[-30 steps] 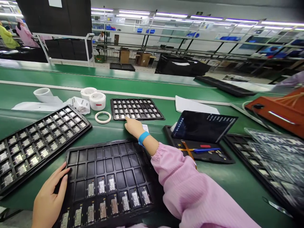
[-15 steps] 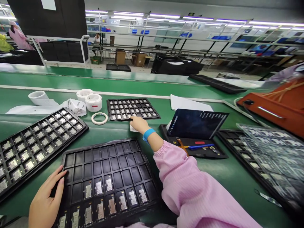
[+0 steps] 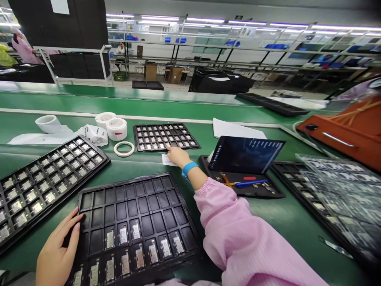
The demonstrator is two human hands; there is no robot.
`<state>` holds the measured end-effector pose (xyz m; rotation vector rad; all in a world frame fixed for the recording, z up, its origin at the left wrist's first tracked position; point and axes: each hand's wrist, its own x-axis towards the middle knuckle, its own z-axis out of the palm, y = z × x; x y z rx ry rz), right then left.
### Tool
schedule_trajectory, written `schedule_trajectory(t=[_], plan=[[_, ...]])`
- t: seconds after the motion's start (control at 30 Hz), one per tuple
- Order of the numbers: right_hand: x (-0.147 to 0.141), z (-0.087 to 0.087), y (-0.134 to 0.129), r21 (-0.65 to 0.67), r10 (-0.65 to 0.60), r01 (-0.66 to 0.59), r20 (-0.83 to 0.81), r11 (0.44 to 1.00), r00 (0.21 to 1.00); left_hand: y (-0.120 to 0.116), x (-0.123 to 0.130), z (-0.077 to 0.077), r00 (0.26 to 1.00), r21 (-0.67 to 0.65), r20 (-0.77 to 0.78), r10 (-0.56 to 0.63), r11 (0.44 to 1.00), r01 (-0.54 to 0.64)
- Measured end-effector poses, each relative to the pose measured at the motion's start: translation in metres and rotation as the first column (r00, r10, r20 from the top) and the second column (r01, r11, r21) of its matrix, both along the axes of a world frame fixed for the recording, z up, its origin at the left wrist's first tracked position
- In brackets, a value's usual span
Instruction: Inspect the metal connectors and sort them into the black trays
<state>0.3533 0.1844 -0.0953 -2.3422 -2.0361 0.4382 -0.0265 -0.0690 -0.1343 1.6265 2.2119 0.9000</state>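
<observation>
My left hand (image 3: 58, 250) rests at the left edge of a large black compartment tray (image 3: 131, 209), fingers stretched and apart, touching its rim. Small silver metal parts (image 3: 125, 263) lie in the tray's nearer rows, while its farther pockets are bare. Reaching forward, my right hand (image 3: 178, 155) is at the front edge of a smaller black tray (image 3: 154, 150) filled mostly with similar parts. Its fingers are bent together, and what they hold, if anything, is hidden. A white paper slip (image 3: 168, 160) with handwriting lies just beside that hand.
Another filled tray (image 3: 53, 174) stands at left. Label rolls (image 3: 117, 129) and a tape ring (image 3: 124, 149) lie behind. To the right are a propped dark screen (image 3: 245, 155), a blue pen (image 3: 251, 183), stacked clear trays (image 3: 342, 190), tweezers (image 3: 335, 247) and an orange case (image 3: 351, 131).
My right hand has shifted slightly right along the smaller tray's front edge, uncovering more of the paper slip. My left hand stays where it was.
</observation>
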Motion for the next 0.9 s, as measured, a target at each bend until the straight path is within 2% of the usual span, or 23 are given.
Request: schedule_trajectory(t=[0.37,0.67,0.9], plan=[[0.000,0.002,-0.004,0.002,0.021,-0.021,0.016,1.000,1.000,0.000,-0.003,-0.003,0.999,-0.008,0.032,-0.015,1.000,0.015],[-0.002,0.004,-0.006,-0.002,0.024,-0.023,0.018,1.000,1.000,0.005,-0.021,-0.009,0.997,-0.040,-0.008,-0.071,0.997,0.071],[-0.004,0.005,-0.007,-0.005,0.023,-0.023,0.025,1.000,0.999,0.003,-0.016,-0.009,0.998,-0.014,-0.014,-0.063,0.998,0.063]])
